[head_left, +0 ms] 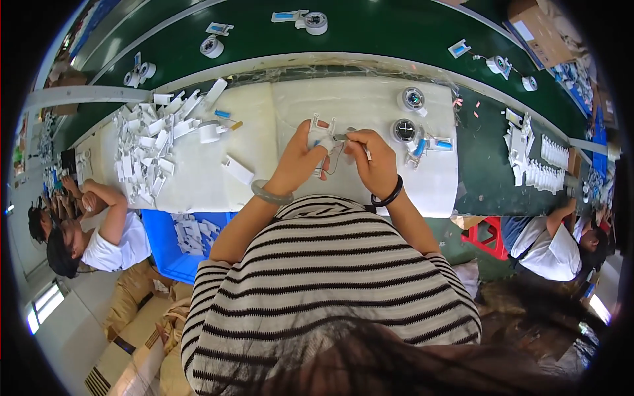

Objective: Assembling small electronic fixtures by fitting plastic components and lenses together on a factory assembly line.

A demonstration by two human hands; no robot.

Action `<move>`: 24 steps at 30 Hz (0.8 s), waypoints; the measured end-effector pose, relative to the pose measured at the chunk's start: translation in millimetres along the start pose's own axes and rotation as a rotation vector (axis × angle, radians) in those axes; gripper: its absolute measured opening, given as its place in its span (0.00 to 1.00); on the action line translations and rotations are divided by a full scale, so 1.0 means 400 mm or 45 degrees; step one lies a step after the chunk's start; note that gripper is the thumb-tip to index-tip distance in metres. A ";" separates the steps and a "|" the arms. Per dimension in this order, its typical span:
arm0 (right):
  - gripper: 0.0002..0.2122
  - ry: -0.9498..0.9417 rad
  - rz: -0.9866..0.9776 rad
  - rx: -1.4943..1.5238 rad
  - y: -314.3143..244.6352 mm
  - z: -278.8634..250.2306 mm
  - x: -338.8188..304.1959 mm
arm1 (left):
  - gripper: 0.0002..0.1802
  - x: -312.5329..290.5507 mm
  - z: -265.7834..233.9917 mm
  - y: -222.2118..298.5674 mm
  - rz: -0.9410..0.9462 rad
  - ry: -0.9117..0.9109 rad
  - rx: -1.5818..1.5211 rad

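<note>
In front of my chest, my left hand (297, 164) is closed around a white plastic frame-like housing (323, 127), which has two prongs pointing away from me. A bit of blue shows by its fingers, and thin dark wires loop below the housing. My right hand (376, 165) meets it from the right, fingertips pinched at a small greyish piece (341, 137) that I cannot make out. To the right lie a round white unit with a dark face (403, 130), another such unit (413, 99), and a white holder with a blue cylinder (441, 144).
White plastic parts (148, 142) are heaped on the left of the pale mat (257, 105). One white cover (238, 169) lies apart. A blue crate (162, 247) stands below left. Beyond runs a green belt (370, 33) carrying round units. People sit at both sides, near a red stool (487, 239).
</note>
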State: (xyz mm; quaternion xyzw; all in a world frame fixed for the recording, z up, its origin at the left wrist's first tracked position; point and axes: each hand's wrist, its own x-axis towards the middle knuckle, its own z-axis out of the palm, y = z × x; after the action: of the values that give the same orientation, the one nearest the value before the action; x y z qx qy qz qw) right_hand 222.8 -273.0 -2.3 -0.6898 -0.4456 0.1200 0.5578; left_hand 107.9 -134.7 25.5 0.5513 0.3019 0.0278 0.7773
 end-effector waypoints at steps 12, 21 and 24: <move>0.10 0.125 -0.349 -0.116 -0.031 0.001 0.001 | 0.25 -0.076 0.027 0.045 0.198 -0.032 0.306; 0.09 0.190 -0.150 0.013 -0.035 0.014 -0.013 | 0.27 -0.074 0.031 0.032 0.266 -0.074 0.394; 0.10 0.155 -0.242 -0.055 -0.025 0.006 -0.018 | 0.27 -0.071 0.034 0.027 0.242 -0.067 0.383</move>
State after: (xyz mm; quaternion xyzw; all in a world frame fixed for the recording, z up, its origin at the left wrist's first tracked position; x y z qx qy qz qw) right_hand 212.3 -276.8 3.1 -0.6623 -0.4768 0.0150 0.5778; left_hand 94.8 -152.5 50.3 0.6880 0.2286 0.0411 0.6876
